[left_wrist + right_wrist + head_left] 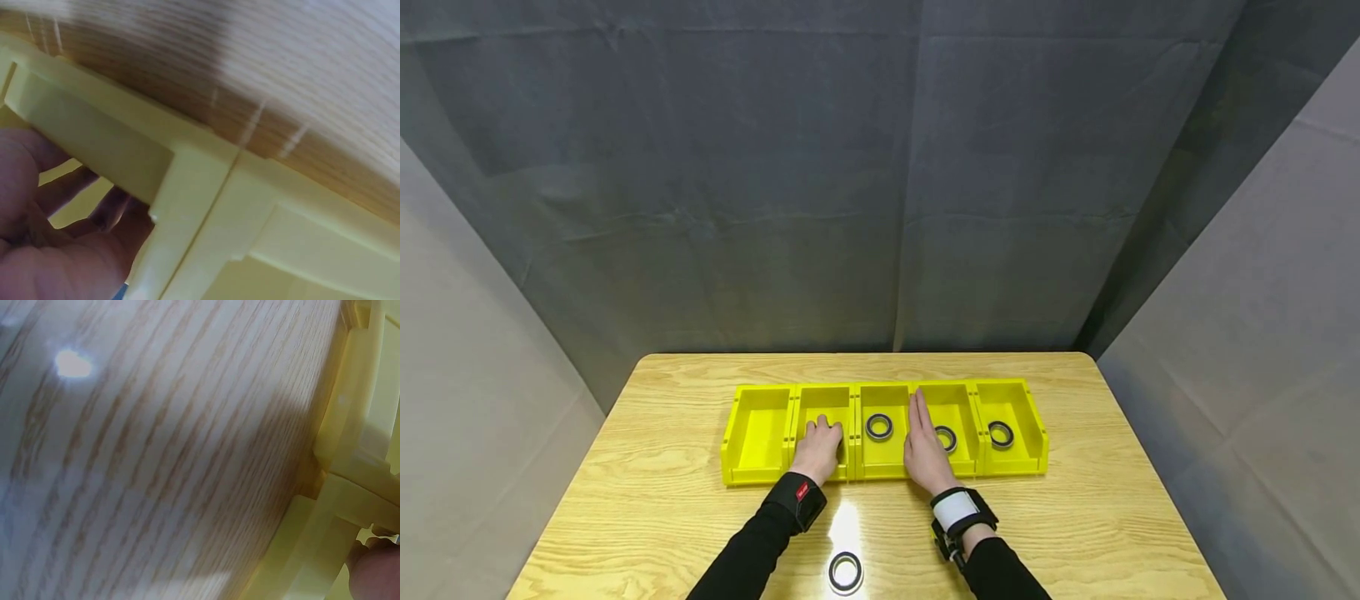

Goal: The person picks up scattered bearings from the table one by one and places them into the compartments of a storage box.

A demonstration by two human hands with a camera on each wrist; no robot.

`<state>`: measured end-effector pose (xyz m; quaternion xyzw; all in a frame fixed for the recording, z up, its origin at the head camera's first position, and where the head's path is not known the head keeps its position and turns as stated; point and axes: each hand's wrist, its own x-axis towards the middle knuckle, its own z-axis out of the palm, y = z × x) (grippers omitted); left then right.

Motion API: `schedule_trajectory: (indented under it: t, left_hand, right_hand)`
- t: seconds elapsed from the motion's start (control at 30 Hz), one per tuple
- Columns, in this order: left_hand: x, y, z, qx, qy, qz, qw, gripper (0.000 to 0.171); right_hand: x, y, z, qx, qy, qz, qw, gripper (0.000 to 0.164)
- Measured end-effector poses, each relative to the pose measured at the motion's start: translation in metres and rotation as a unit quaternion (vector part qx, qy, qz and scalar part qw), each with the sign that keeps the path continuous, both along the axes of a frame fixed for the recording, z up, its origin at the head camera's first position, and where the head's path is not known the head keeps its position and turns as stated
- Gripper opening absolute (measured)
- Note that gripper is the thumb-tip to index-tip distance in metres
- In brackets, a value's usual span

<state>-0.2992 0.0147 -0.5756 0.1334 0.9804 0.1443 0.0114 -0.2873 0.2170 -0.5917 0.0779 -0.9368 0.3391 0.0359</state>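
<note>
In the head view a row of joined yellow bins [760,479] stands on the wooden table. My left hand [817,450] reaches into the second bin from the left, its fingers bent downward. The left wrist view shows this hand [69,231] inside the bin by its wall; whether anything lies under the fingertips is hidden. With straight fingers, my right hand [927,450] lies over the divider between the third and fourth bins. One ring-shaped bearing [879,427] sits in the third bin. Another bearing [946,438], partly covered by the right hand, is in the fourth.
The rightmost bin contains a bearing [1001,434]. Near the front of the wooden table [1075,533] lies a loose bearing [846,573], between the forearms. Grey cloth [790,208] hangs behind the table, with pale panels at both sides.
</note>
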Motion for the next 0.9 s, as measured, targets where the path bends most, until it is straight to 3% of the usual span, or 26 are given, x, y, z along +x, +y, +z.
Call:
schedule_trajectory:
  t: [0.4, 0.7, 0.9]
  left_hand:
    - [0.004, -0.002, -0.002, 0.014, -0.003, -0.005, 0.9999, 0.03]
    - [0.018, -0.008, 0.001, 0.009, -0.011, -0.032, 0.9994, 0.055]
    - [0.024, -0.011, 0.005, 0.033, -0.004, -0.029, 0.999, 0.053]
  right_hand:
    - [0.0, 0.0, -0.001, 0.006, 0.002, 0.002, 1.0, 0.068]
    - [0.001, 0.0, -0.001, 0.005, 0.003, 0.005, 1.0, 0.067]
    - [0.001, 0.0, -0.002, 0.005, 0.007, 0.004, 1.0, 0.067]
